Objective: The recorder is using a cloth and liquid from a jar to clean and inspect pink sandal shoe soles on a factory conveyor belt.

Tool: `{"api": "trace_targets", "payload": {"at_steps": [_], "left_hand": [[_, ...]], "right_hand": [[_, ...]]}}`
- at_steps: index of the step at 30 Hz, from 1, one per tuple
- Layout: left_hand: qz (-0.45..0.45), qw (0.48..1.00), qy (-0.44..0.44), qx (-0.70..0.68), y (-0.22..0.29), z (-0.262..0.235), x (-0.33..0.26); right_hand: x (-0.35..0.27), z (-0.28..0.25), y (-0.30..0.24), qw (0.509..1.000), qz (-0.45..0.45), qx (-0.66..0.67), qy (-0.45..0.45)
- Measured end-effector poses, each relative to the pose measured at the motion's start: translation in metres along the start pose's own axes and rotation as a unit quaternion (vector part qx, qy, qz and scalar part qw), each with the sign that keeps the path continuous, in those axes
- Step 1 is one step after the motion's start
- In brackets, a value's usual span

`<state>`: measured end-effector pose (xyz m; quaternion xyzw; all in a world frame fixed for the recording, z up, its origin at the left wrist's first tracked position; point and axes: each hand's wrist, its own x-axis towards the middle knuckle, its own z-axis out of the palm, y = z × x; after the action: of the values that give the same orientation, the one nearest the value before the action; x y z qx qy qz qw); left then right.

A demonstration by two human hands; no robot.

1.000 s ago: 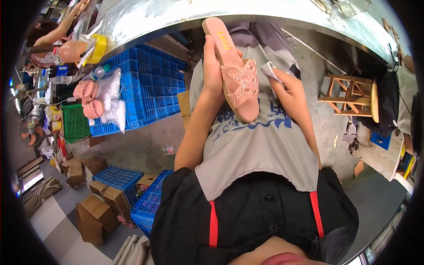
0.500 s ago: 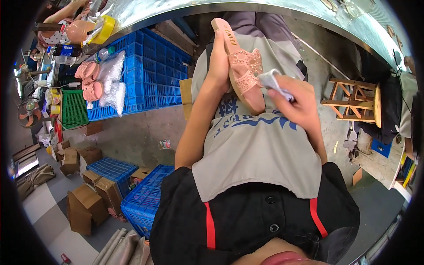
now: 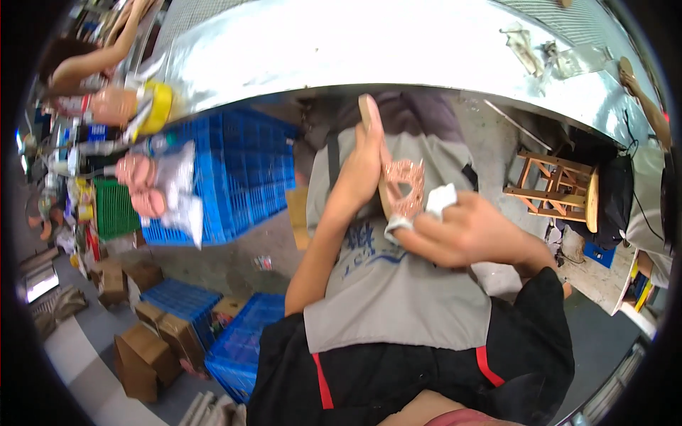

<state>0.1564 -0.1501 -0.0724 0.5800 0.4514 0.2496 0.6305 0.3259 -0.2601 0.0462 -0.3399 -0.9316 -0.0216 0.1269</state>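
Swung from flat-on half a second earlier to edge-on now: pink sandal (image 3: pixel 401 188), raised over the lap just below the rim of the metal table (image 3: pixel 355 50), sole edge toward the camera and lacy strap turned to the right. Stayed clamped on that sandal, thumb and fingers around the sole: left hand (image 3: pixel 362 167). Drew in lower and closer against the strap side: right hand (image 3: pixel 469 231), closed on a wad of white cloth (image 3: pixel 440 199), one taped finger (image 3: pixel 396 226) touching the strap. Judged from this, moved on from the upper face to wiping the strap and its side.

Counted, largest first:
- One metal table, across the top of the view.
- Blue crates at three spots: a tall stack (image 3: pixel 241 177) at left, two more (image 3: pixel 181 298) (image 3: pixel 245 341) lower down.
- One green crate (image 3: pixel 114 209), far left.
- At least four cardboard boxes (image 3: pixel 142 355) on the floor, lower left.
- One wooden stool (image 3: pixel 561 188), right.
- One bagged bundle of pink sandals (image 3: pixel 153 188) against the tall stack; number inside impossible to tell.
- One sandal in hand, one cloth.
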Motion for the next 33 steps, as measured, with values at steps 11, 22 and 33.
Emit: {"api": "trace_targets", "payload": {"at_steps": [11, 22, 33], "left_hand": [[-0.12, 0.983, -0.121, 0.065, -0.003, 0.015, 0.027], [-0.142, 0.981, -0.113, 0.064, -0.031, 0.006, 0.039], [-0.107, 0.985, -0.117, 0.074, -0.031, 0.01, 0.043]], "right_hand": [[0.008, 0.012, 0.06, 0.989, -0.148, 0.021, 0.014], [-0.079, -0.031, 0.12, 0.952, 0.104, -0.119, 0.261], [-0.077, 0.016, 0.217, 0.855, 0.297, -0.016, 0.424]]}}
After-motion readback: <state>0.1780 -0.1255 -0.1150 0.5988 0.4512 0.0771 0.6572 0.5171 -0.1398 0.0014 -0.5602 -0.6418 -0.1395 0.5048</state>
